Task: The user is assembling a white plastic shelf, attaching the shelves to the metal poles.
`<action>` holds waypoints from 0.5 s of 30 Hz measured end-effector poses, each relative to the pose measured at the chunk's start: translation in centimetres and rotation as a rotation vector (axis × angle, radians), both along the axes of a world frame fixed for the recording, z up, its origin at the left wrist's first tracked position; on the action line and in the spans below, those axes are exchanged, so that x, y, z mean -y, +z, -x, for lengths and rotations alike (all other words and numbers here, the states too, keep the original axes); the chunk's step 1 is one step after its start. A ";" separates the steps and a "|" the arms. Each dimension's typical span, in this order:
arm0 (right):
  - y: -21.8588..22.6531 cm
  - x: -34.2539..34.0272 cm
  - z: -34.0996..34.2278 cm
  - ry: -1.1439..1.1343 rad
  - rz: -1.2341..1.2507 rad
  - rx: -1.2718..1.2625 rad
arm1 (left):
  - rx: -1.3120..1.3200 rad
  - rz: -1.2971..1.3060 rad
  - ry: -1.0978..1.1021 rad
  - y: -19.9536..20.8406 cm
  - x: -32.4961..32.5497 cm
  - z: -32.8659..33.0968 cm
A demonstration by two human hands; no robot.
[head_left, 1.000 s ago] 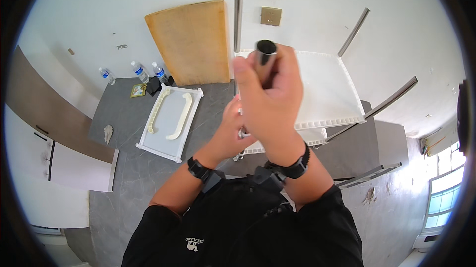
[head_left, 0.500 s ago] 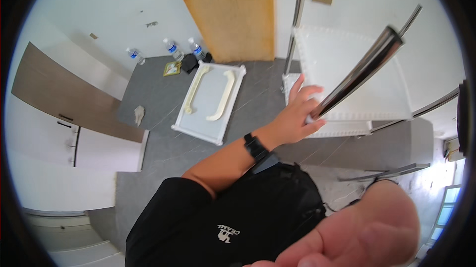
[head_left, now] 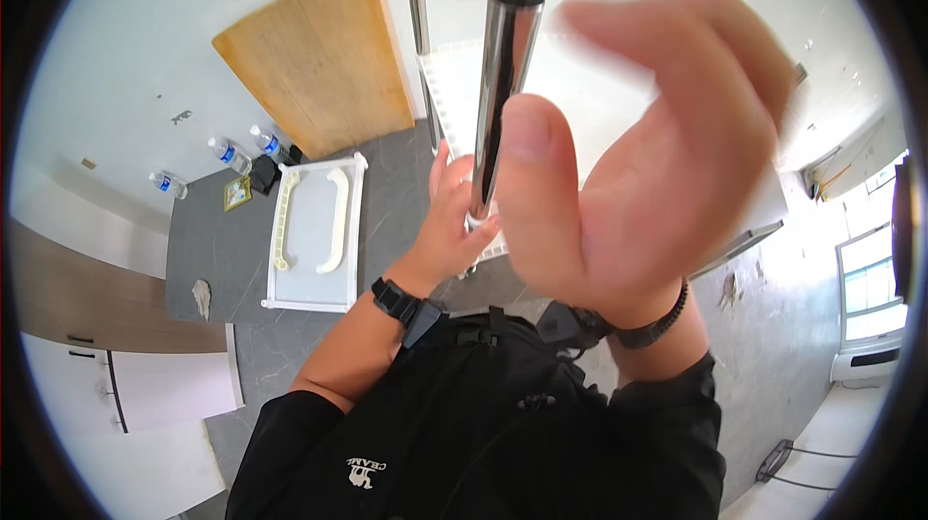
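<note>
Right hand point(head_left: 638, 172), head view: raised close to the camera and blurred, thumb pressed against the side of a polished metal tube point(head_left: 501, 95), the other fingers spread open and curved above it, so the hand is not closed round the tube. Left hand point(head_left: 454, 220), lower and farther off, wraps the tube's bottom end, its fingers closed on it; a black watch point(head_left: 394, 300) sits on that wrist and a dark band point(head_left: 657, 325) on the right wrist. The tube stands nearly upright between the two hands, its open top end toward the camera. Behind it lies a white perforated shelf panel point(head_left: 440, 85), with further metal poles point(head_left: 418, 27) rising beside it. On the grey floor point(head_left: 213, 249), to the left, rests a white tray-like panel point(head_left: 314, 230) bearing two cream curved pieces point(head_left: 333, 220). A wooden board point(head_left: 319, 61) leans against the white wall. Three water bottles point(head_left: 224, 153) stand near the wall, just beside a small dark object.
</note>
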State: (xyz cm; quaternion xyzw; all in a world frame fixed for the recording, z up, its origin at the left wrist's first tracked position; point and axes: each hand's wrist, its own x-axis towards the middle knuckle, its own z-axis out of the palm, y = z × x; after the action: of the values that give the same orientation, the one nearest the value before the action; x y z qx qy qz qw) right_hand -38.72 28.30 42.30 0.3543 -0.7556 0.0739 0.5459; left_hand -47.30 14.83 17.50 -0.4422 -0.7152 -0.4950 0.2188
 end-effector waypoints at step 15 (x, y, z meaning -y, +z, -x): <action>-4.3 1.5 4.7 0.498 1.023 1.293 | 0.563 -0.254 0.050 -0.2 -3.1 -2.0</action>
State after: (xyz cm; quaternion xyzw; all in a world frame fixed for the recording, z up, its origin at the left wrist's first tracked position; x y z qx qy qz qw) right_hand -43.46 26.81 38.00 0.1085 -0.6923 0.7101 0.0687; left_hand -45.27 17.90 17.28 -0.2392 -0.6908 -0.6779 0.0778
